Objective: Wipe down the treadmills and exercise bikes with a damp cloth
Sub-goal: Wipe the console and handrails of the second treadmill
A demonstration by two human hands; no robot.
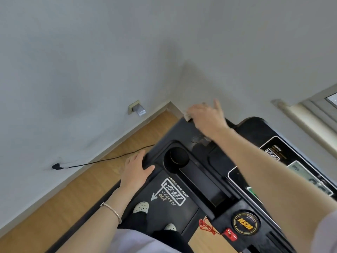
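right grip (206,115): I see it at the far left corner of the treadmill console (182,129), lying on the cloth (187,117), thumb stuck out. The hand is blurred, so I cannot tell whether its fingers curl round the cloth.
left grip (136,169): wide, fingers straight, resting flat on the console's left edge, just beside the cup holder (176,157).
cloth: only a pale bit shows, poking out under the right fingers at the console's corner, near the wall.
bracelet (111,211): thin, on my left wrist.
shoes (141,207): white, on the black deck under the console.
cable (109,158): black, running from a wall plug (57,166) over the wood floor to the treadmill.
safety clip (230,234): red, with a red cord, beside the round HSM badge (245,223).
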